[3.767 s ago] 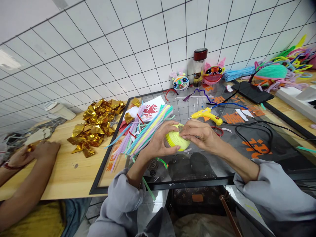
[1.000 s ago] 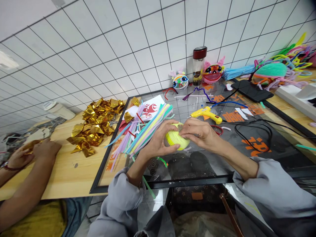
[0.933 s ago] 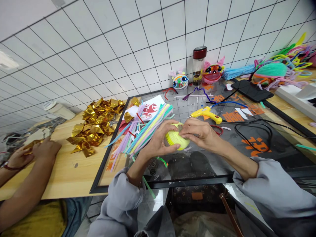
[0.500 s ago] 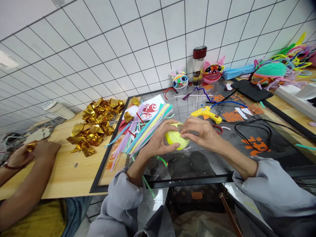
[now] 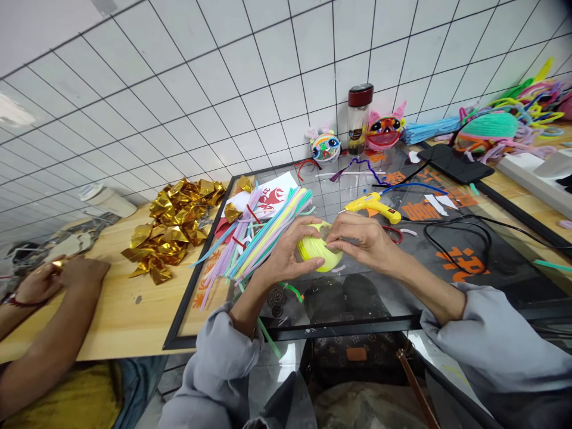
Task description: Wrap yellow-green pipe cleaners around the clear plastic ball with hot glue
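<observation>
- At the left end of the worktop (image 5: pixel 120 316), pale grained wood, a co-worker's hands (image 5: pixel 84 271) rest close together; open wood runs along the front edge to the black frame (image 5: pixel 181 310).
- Crumpled gold foil (image 5: pixel 181 208), shiny and sharply creased, heaps between there and the back wall.
- Fuzzy pastel pipe cleaners (image 5: pixel 272 238), long and straight, slant across the left part of the glossy framed panel (image 5: pixel 397 307).
- The left hand (image 5: pixel 286 253) curves its fingers round a yellow ball (image 5: pixel 315 256), finely ridged, held over the panel's middle, inward from its front edge.
- A round, eared face (image 5: pixel 326 148) sits near the back edge.
- The right hand (image 5: pixel 357 238) presses its fingers together at the ball's right side; whether they pinch anything, I cannot tell.
- Just behind lies a smooth yellow glue gun (image 5: pixel 375 207).
- Rightward, a black cord (image 5: pixel 487 229) loops; open panel separates it from the front edge, beside the right forearm.
</observation>
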Demonstrator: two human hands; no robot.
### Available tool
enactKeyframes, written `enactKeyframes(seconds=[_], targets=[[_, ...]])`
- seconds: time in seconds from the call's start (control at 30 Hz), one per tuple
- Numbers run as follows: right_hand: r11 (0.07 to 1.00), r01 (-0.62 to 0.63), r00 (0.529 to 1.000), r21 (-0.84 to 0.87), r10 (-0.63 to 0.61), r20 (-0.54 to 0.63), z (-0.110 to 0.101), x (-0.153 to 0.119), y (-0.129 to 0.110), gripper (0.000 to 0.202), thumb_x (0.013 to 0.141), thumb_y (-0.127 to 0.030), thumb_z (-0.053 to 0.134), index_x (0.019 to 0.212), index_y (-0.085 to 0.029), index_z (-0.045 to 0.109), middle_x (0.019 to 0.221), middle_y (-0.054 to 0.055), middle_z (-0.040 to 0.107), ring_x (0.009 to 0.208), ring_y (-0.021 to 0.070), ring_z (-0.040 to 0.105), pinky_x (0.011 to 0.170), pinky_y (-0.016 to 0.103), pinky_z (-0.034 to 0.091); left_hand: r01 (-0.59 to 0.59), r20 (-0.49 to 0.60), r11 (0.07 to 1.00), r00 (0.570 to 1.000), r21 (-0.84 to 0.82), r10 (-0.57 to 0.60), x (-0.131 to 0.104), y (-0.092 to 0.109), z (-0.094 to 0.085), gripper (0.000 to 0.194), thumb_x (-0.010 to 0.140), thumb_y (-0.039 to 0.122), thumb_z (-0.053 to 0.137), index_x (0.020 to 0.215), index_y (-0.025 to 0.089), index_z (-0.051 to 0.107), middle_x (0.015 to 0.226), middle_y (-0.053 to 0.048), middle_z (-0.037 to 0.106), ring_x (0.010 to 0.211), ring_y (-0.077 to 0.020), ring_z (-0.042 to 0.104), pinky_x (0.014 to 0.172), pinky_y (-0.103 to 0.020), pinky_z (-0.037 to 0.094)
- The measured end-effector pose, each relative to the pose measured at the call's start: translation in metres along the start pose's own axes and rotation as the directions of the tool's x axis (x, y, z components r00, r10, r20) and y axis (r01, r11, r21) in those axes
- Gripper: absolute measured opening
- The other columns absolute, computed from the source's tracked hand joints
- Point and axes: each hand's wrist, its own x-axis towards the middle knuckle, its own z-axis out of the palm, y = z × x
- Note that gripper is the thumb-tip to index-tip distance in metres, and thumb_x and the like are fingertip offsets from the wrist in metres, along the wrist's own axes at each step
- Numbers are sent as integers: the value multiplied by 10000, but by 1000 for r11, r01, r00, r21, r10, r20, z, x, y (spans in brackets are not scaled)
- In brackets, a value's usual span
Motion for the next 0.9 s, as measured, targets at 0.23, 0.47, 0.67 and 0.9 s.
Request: enactKeyframes(seconds=[0.23,0.47,0.67,0.9], targets=[[1000,0,1000,4,0,-19,2,2,-2,228,1008,-300,591,849,-177,697,793,42,663,764,161,606,700,296,465,100,-50,992,993,-72,-104,0,3,4,264,984,469,550,1061,221,596,1326,-129,620,1277,-263,589,1093,-486,458],[1000,-13,999,21,14,-34,5,0,1,231,1003,-325,599,862,-177,706,793,45,674,762,164,610,703,300,464,189,-125,974,971,-122,-204,3,7,11,286,978,485,561,972,204,614,1247,-120,663,1211,-253,617,1081,-483,465],[1000,-10,999,8,11,-41,4,0,0,220,998,-308,610,852,-172,703,793,45,672,754,160,613,696,294,463,243,-181,957,946,-161,-270,5,12,15,264,952,457,600,913,196,610,1196,-113,669,1185,-257,631,1064,-480,478],[1000,-15,1000,8,15,-28,6,0,0,180,988,-284,623,863,-181,702,792,37,677,764,166,610,712,300,455,295,-193,945,928,-141,-319,7,14,15,199,932,387,609,877,195,605,1186,-104,674,1180,-253,632,1059,-461,487]])
